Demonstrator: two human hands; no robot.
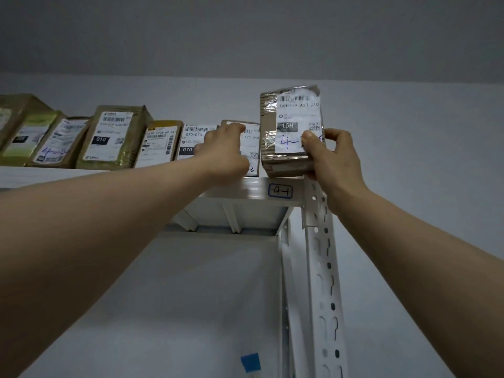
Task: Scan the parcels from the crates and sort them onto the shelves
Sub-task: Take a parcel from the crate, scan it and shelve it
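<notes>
Forearms (109, 227) nearest. R hand (332, 159) pinches upright parcel (289, 118) by lower-right corner, long axis vertical, at right end of shelf (245, 186); L hand (223, 151) touches row-end parcel (252, 144) just left, grip unclear.

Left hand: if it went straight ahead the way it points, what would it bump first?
The brown parcel standing on the top shelf, just left of the taller parcel in the right hand. The left hand seems to touch it already, though depth is hard to judge.
</notes>
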